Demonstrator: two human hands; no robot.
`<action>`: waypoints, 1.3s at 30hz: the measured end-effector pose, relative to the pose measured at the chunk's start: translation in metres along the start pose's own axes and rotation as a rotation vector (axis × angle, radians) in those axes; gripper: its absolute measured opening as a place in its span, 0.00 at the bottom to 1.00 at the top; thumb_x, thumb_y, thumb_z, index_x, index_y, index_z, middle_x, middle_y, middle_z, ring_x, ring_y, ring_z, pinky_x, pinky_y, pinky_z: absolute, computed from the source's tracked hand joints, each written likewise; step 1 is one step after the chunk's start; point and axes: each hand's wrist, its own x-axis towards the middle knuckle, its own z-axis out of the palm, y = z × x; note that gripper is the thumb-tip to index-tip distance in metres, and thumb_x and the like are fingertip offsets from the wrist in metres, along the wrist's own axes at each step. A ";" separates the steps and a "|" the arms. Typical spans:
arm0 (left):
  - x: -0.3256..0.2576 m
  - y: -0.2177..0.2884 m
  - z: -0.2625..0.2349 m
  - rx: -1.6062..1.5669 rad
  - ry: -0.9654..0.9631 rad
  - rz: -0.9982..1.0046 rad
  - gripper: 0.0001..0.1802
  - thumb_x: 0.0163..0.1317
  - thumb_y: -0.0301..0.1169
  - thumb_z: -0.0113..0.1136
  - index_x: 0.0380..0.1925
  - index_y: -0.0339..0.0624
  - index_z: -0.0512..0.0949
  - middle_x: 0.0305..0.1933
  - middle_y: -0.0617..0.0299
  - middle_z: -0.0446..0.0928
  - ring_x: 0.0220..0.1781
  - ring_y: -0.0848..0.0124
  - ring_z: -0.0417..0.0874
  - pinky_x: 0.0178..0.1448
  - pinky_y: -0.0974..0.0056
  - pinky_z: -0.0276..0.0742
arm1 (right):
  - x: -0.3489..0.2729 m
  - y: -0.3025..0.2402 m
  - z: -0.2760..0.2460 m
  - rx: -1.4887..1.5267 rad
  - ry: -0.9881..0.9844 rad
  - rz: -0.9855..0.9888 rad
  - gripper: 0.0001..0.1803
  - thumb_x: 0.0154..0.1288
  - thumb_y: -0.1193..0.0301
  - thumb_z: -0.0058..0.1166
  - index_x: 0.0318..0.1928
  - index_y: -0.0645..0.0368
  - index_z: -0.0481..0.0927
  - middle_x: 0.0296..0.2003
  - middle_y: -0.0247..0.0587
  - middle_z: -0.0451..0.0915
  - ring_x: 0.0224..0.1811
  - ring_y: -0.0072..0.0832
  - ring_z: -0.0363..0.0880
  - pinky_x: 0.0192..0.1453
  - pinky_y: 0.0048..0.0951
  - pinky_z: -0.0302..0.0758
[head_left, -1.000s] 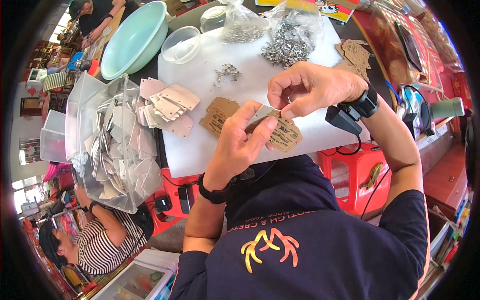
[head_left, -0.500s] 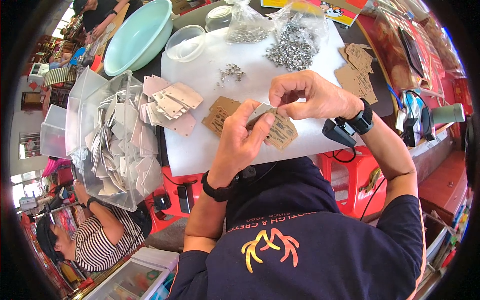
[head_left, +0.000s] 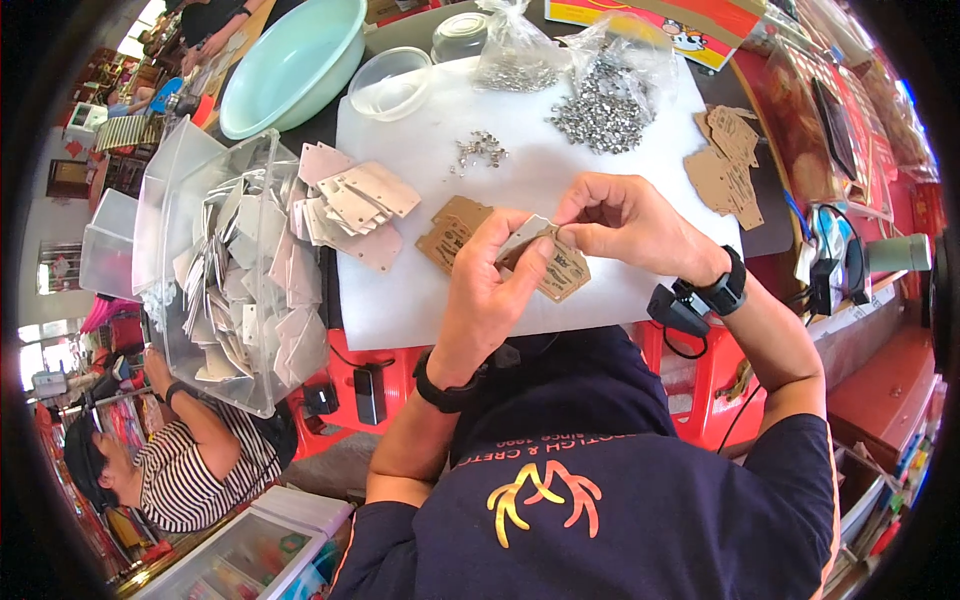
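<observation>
**Count of items by kind**

Hands: two, left hand (head_left: 487,300) and right hand (head_left: 625,225).
Pale tag (head_left: 522,238) in the grip: one.
Black wristbands: two.
Clear bags of metal bits (head_left: 605,95) beyond the grip: two.
Large green basin (head_left: 290,62): one.
Clear bin of tags (head_left: 235,270) left of the grip: one.
Brown tags (head_left: 725,165) and loose tags: too many to count.
</observation>
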 end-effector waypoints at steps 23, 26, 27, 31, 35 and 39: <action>-0.021 -0.019 -0.041 -0.147 0.086 -0.141 0.08 0.71 0.32 0.54 0.42 0.39 0.74 0.34 0.73 0.74 0.34 0.87 0.69 0.38 0.77 0.66 | 0.078 -0.010 -0.020 -0.736 0.129 -0.166 0.06 0.65 0.73 0.57 0.40 0.62 0.81 0.25 0.36 0.79 0.27 0.18 0.76 0.33 0.23 0.74; -0.023 -0.023 -0.049 -0.151 0.094 -0.155 0.08 0.71 0.31 0.54 0.43 0.38 0.75 0.37 0.71 0.75 0.39 0.84 0.72 0.44 0.76 0.68 | 0.092 -0.006 -0.023 -0.949 0.154 -0.316 0.05 0.62 0.75 0.58 0.37 0.62 0.80 0.27 0.41 0.80 0.28 0.28 0.79 0.35 0.29 0.76; -0.024 -0.025 -0.051 -0.150 0.086 -0.165 0.07 0.71 0.29 0.53 0.45 0.37 0.75 0.40 0.68 0.77 0.43 0.82 0.75 0.50 0.74 0.70 | 0.095 -0.003 -0.023 -1.023 0.151 -0.360 0.04 0.61 0.75 0.58 0.37 0.61 0.81 0.29 0.41 0.80 0.29 0.31 0.80 0.36 0.31 0.76; -0.023 -0.023 -0.053 -0.163 0.081 -0.168 0.08 0.71 0.29 0.53 0.45 0.37 0.75 0.40 0.68 0.77 0.43 0.82 0.75 0.51 0.74 0.70 | 0.103 0.006 -0.015 -1.169 0.094 -0.424 0.04 0.61 0.72 0.59 0.36 0.57 0.82 0.32 0.41 0.80 0.32 0.40 0.81 0.37 0.37 0.77; -0.023 -0.025 -0.053 -0.172 0.105 -0.125 0.08 0.71 0.32 0.54 0.41 0.38 0.75 0.33 0.72 0.74 0.34 0.86 0.70 0.38 0.77 0.67 | 0.110 0.011 -0.011 -1.238 0.070 -0.409 0.05 0.62 0.69 0.58 0.36 0.57 0.82 0.32 0.41 0.79 0.32 0.42 0.81 0.37 0.39 0.76; -0.023 -0.025 -0.053 -0.187 0.099 -0.128 0.08 0.71 0.32 0.54 0.41 0.38 0.75 0.33 0.72 0.74 0.34 0.86 0.69 0.38 0.77 0.67 | 0.114 0.014 -0.010 -1.335 0.064 -0.408 0.06 0.63 0.68 0.57 0.34 0.56 0.81 0.32 0.41 0.78 0.32 0.43 0.80 0.36 0.42 0.76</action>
